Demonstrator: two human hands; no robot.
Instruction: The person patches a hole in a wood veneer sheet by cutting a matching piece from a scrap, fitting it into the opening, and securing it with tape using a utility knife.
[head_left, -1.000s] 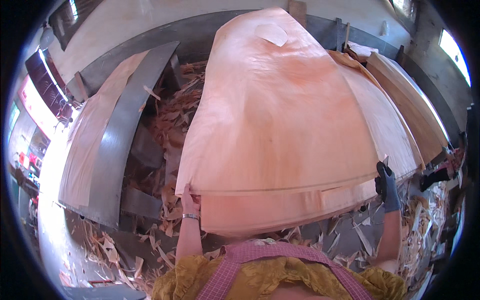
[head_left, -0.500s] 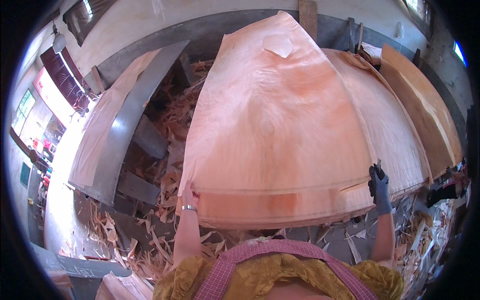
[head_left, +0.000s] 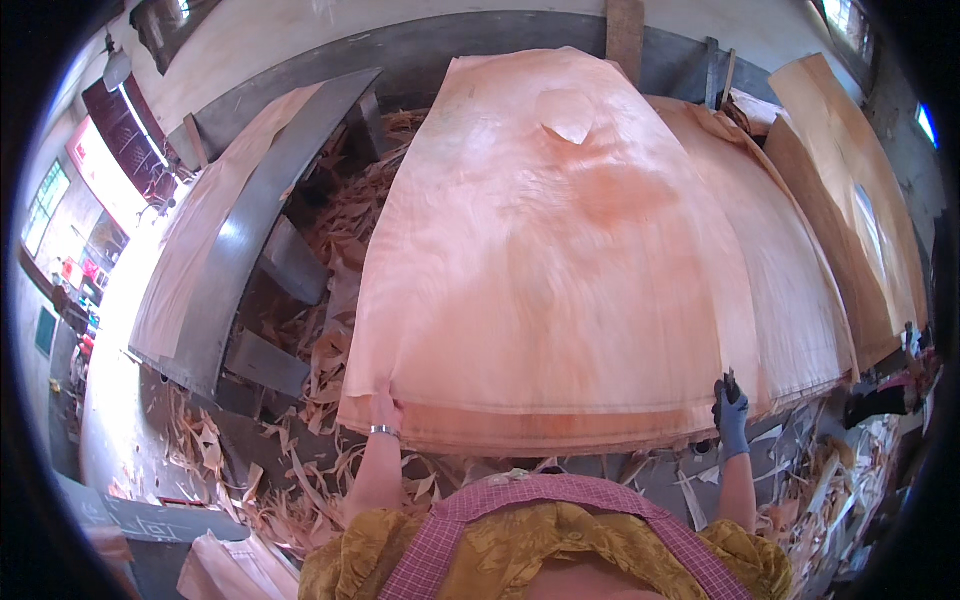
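Observation:
A large, thin, pinkish wood veneer sheet [head_left: 540,270] lies over a stack of similar sheets [head_left: 560,425], whose layered edges show along the near side. My bare left hand [head_left: 386,408], with a metal band at the wrist, pinches the sheet's near left edge, puckering it there. In a grey glove with dark fingertips, my right hand [head_left: 732,408] closes on the near right edge. A small dark piece sticks up from its fingers; whether it is a tool or a fingertip I cannot make out. A loose veneer patch [head_left: 568,115] rests on the sheet's far part.
More veneer [head_left: 790,270] lies at the right, where a person's dark-gloved hand [head_left: 880,402] is near a raised brownish sheet [head_left: 850,200]. A metal-topped bench [head_left: 250,230] with veneer stands left. Shredded veneer scraps [head_left: 350,220] litter the floor.
The sheet's far end has come down and nearer, and its near edge has shifted toward me. My right hand has moved left and closer. The brownish sheet at the right has risen.

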